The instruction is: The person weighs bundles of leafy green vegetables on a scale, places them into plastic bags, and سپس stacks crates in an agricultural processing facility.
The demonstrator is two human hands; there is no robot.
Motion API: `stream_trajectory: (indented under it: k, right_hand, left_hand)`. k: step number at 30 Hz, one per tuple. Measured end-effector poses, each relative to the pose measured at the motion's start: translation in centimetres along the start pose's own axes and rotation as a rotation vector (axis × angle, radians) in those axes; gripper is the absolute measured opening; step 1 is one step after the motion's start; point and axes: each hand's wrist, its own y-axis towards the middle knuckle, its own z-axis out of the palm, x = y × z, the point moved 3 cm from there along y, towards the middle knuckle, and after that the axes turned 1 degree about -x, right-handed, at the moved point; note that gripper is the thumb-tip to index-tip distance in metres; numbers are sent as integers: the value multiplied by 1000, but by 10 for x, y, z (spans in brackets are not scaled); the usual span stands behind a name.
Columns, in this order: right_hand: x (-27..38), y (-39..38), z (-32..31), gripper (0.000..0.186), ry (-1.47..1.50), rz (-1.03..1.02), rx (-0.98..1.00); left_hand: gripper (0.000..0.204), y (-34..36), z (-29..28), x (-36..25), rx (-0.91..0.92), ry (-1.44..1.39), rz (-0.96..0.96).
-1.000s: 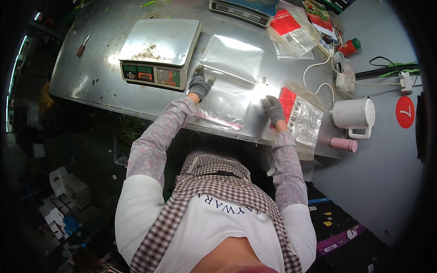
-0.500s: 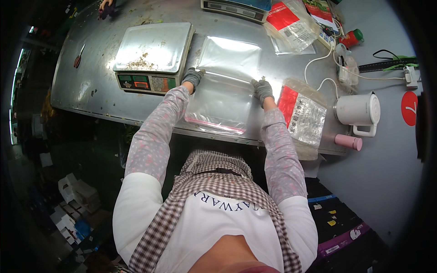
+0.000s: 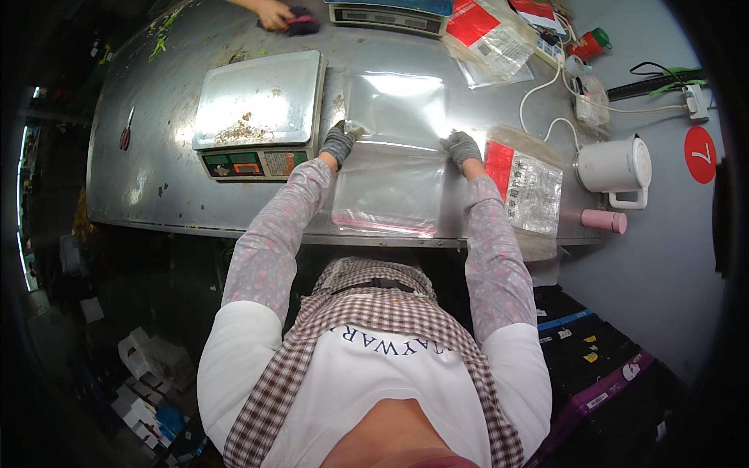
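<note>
Clear plastic bags [image 3: 390, 183] with a pink strip along the near edge lie flat on the metal table in front of me. My left hand [image 3: 342, 143], in a grey glove, pinches their left edge beside the scale. On the opposite side my right hand [image 3: 462, 147], gloved the same way, has its fingers closed on the right edge. The upper part of the plastic [image 3: 396, 105] spreads away from me and shines under the light. How many layers each hand holds is hard to make out.
Left of the bags stands a scale [image 3: 257, 101] with crumbs on its pan; scissors [image 3: 126, 129] lie farther left. A red-and-clear package [image 3: 524, 187], white kettle [image 3: 615, 173] and pink bottle [image 3: 604, 221] are at the right. Another person's hand [image 3: 275, 14] holds a dark cloth [image 3: 303, 22].
The other person's hand with the dark cloth has moved right along the far side of the table. My hands keep their grip on the bag edges; the whole view has turned slightly.
</note>
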Motion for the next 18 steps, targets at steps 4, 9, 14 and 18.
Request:
stream_trajectory:
  k: [4,9,14,18]
  right_hand:
    - [10,-1,-10,26,104,70,-135]
    - [11,9,-11,30,61,146,-89]
    - [21,18,-15,33,182,219,2]
    - [44,8,-24,44,352,168,84]
  left_hand:
    - [59,-4,-1,3,3,-36,-67]
    - [42,-30,1,-31,-7,-187,63]
    - [19,-32,2,-28,151,-423,187]
    - [15,-56,-7,-48,159,-444,217]
